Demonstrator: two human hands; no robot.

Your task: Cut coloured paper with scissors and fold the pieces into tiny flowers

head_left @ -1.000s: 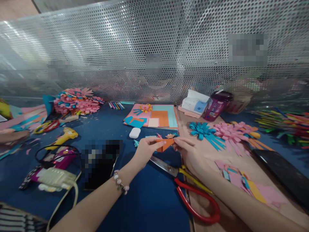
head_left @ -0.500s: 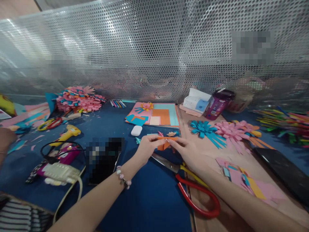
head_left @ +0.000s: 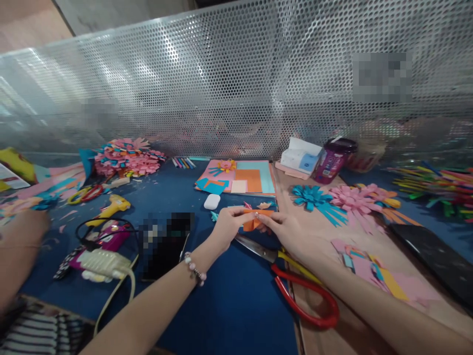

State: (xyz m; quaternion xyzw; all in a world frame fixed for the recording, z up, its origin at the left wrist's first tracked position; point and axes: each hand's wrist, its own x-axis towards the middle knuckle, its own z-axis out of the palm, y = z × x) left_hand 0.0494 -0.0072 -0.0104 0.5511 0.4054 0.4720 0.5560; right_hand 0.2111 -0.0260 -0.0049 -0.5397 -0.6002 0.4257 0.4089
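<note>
Pinching a small folded piece of orange paper [head_left: 251, 225] at frame centre, both hands on it. Left hand [head_left: 225, 230]: thumb and forefinger closed on the paper's left part. Right hand [head_left: 287, 230]: thumb and forefinger closed on its right part. Thumbs meet or nearly meet mid-paper; can't tell if they touch. Other fingers curl behind, partly hidden. Paper is up off the table [head_left: 229, 310].

Bead bracelet [head_left: 195, 269] on the left wrist. Large scissors [head_left: 273, 256] lie just below the hands, blades toward centre, red handle loop lower right, yellow handle partly under the right forearm. Small paper scraps just beyond the fingers, white case [head_left: 212, 201] just above the left hand.

Upper middle: stack of coloured paper [head_left: 266, 177] with a small flower on it. Right of centre: blue paper flower [head_left: 309, 196] and pink paper flower [head_left: 353, 202] on cardboard [head_left: 314, 236], purple cup [head_left: 331, 162] above them. Left side: yellow glue gun [head_left: 115, 207], black phone [head_left: 173, 254] partly pixelated. Far left edge: a co-worker's hand [head_left: 27, 227], blurred; can't tell what its fingers hold.
</note>
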